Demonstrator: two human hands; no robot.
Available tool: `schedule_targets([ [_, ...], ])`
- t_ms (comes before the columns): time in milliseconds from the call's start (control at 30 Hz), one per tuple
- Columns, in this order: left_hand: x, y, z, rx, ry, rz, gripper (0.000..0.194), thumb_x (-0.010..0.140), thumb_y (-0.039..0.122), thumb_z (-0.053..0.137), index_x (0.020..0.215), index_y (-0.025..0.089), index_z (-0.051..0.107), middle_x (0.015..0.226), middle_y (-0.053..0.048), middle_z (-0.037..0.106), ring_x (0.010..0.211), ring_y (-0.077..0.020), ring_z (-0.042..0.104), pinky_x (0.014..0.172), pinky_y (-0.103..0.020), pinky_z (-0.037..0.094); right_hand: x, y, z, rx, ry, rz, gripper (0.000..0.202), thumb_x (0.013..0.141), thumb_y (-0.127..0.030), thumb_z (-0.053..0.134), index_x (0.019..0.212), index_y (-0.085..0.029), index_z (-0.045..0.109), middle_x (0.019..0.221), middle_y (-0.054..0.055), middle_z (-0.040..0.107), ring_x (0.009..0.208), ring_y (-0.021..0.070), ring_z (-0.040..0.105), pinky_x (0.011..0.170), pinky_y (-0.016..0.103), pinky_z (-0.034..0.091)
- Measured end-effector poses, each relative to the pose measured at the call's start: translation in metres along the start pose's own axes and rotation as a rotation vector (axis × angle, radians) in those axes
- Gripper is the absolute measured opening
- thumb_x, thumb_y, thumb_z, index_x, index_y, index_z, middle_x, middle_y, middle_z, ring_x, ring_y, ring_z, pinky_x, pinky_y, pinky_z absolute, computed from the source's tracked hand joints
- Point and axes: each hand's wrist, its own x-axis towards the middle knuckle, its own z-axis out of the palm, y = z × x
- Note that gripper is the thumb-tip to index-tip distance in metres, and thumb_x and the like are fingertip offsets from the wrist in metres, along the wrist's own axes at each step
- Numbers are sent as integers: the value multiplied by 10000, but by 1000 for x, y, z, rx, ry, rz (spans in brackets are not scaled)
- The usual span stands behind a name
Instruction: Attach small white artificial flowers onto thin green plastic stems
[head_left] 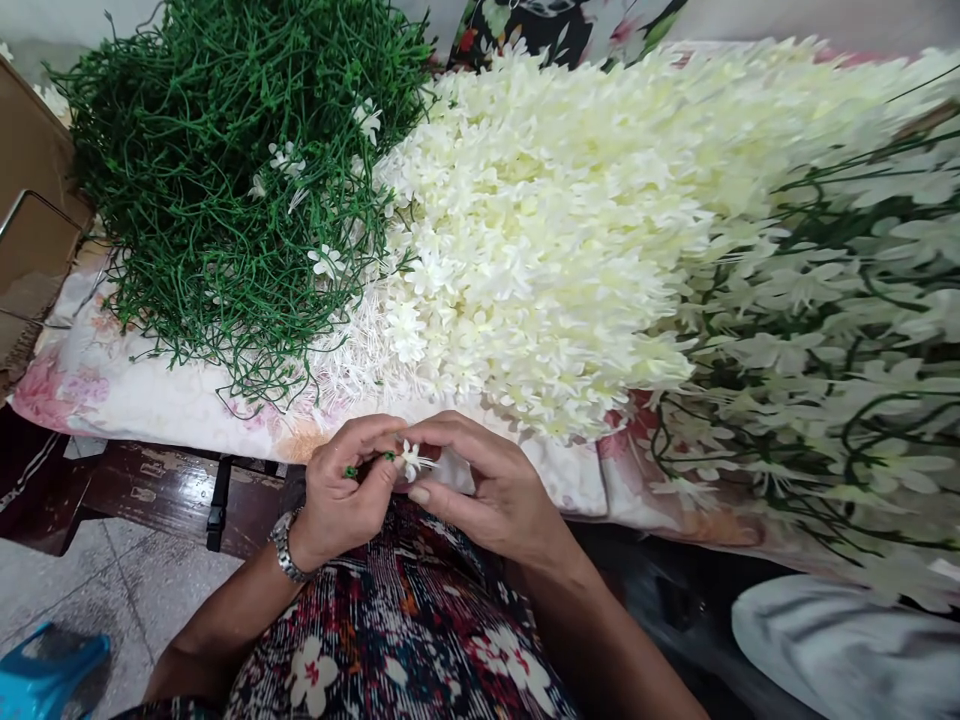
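My left hand [352, 480], with a metal watch at the wrist, pinches a thin green plastic stem [350, 472] between thumb and fingers. A small white artificial flower [411, 460] with long white stamens sits at the stem's end, between my two hands. My right hand [480, 480] curls around this flower, its thumb below and its fingers above and behind; the exact contact is partly hidden. Just beyond my hands lies a pile of loose white stamens [349, 360].
A tangled heap of green stems [225, 170] stands at the back left, beside a large pile of white petals [540, 230]. Assembled flower sprays [810, 400] lie at the right on the floral cloth [187, 405]. A cardboard box [34, 170] and blue stool [52, 665] are left.
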Motion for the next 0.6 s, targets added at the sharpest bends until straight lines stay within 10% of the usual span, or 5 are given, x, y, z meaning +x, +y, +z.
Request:
schedule_targets([
  [333,3,1,-1,63,-97,52,147,776,130,461,864,167,573,735,-19,602,653,-94,558,611,-203,465,-6,4,2,-51,164,96,56,744,-141,504,761,-169,549,674,-12,529,622,84,492,569,225,396],
  [600,3,-1,-2,-23,-83,13,116,764,126,499,802,168,599,700,-10,574,640,-94,526,588,-209,416,-2,-14,-11,-238,170,-103,121,716,-76,507,776,-181,498,684,-5,524,646,90,492,578,230,402],
])
